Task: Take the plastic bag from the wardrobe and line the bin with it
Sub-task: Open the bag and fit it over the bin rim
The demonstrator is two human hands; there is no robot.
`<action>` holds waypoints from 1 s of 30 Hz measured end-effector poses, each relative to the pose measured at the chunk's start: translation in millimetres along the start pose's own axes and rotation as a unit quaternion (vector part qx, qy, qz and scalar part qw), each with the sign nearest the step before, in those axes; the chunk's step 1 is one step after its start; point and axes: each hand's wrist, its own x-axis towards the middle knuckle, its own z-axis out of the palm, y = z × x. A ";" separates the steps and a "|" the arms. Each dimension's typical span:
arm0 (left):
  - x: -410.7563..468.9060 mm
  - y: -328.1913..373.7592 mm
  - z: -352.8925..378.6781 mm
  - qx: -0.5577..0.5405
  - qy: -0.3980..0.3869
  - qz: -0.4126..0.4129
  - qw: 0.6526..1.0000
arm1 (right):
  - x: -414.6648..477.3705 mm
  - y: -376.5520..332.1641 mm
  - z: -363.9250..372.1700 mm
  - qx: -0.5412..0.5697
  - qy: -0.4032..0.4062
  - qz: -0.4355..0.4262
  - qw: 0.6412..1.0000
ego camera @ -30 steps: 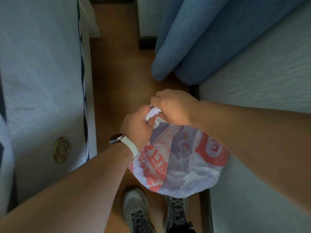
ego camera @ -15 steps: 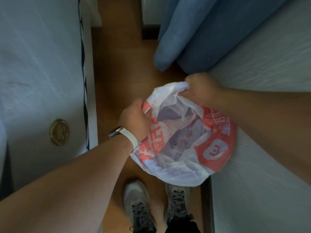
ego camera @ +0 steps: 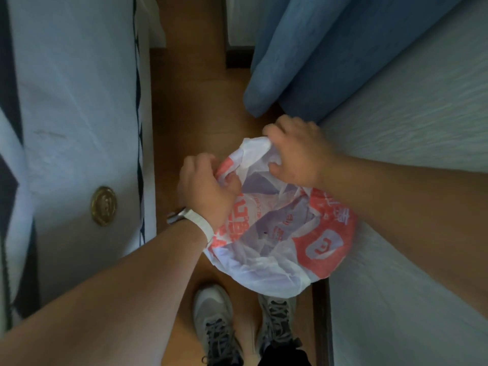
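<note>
The left hand (ego camera: pixel 204 192), a white watch strap (ego camera: pixel 200 227) at the wrist, pinches the near-left rim of a white plastic bag (ego camera: pixel 280 239) printed in orange-red, while the right hand (ego camera: pixel 295 151) clutches the far rim. Both hands have drawn closer together than half a second ago, narrowing the bag's mouth, which a second ago was bunched shut between them. The bag hangs in the air above a wooden floor (ego camera: pixel 195 101) and the person's grey shoes (ego camera: pixel 214 320), between a white panel with a brass knob (ego camera: pixel 103 206) and a blue curtain (ego camera: pixel 317 54).
</note>
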 end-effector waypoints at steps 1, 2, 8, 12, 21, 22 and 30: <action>-8.2 0.6 -2.2 0.020 0.036 0.011 0.999 | 3.5 -8.1 -1.9 -0.010 0.000 -0.045 0.999; -16.7 -0.3 -3.3 0.033 0.061 0.015 0.997 | 8.1 -16.5 -3.3 -0.018 -0.002 -0.084 0.996; -47.1 -18.2 6.1 -0.014 -0.029 -0.128 0.991 | 28.2 -41.3 0.9 0.001 -0.061 -0.134 0.989; -38.8 -19.1 12.6 -0.041 -0.034 -0.103 0.993 | 28.9 -25.6 4.3 0.047 -0.097 -0.091 0.990; -8.8 -4.7 9.8 -0.084 -0.009 -0.087 0.993 | 30.9 -6.9 4.1 0.079 -0.023 -0.016 0.997; -8.0 -2.8 7.2 -0.083 -0.006 -0.088 0.993 | 30.9 -8.9 3.1 0.064 -0.007 -0.012 0.998; -13.9 37.2 -35.9 -0.032 -0.009 0.008 0.999 | 5.2 -18.2 -39.6 0.047 0.024 0.031 0.998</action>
